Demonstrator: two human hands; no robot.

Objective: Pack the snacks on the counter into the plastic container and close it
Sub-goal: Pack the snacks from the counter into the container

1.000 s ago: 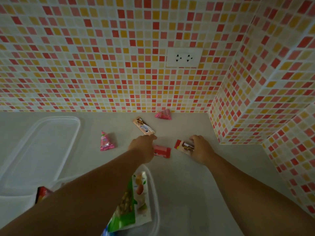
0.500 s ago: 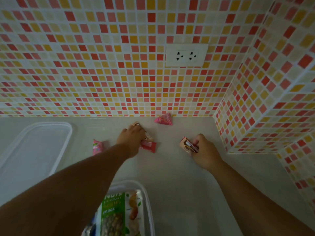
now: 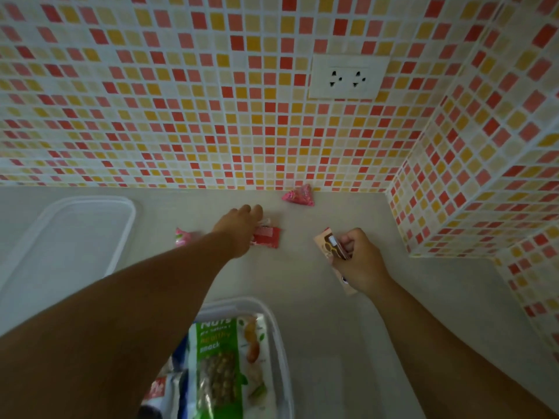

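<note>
A red packet (image 3: 266, 236) is pinched under the fingers of the left hand (image 3: 239, 231), its long axis running crosswise. A brown bar (image 3: 331, 247) is gripped in the right hand (image 3: 358, 261). The container (image 3: 279, 343) lies nearer the body, below both hands, on the surface (image 3: 332, 343).

- Mosaic wall tiles (image 3: 187, 116): red, orange, yellow and cream squares, white grout.
- Power socket (image 3: 348, 77): white.
- Counter (image 3: 326, 313): plain pale grey.
- Container lid (image 3: 75, 237): clear, whitish.
- Triangular snack packet (image 3: 299, 196): pink, speckled.
- Snack wrapper (image 3: 267, 236): red.
- Nut bag (image 3: 220, 367): green and white.
- Snack bar (image 3: 328, 246): tan and brown.
</note>
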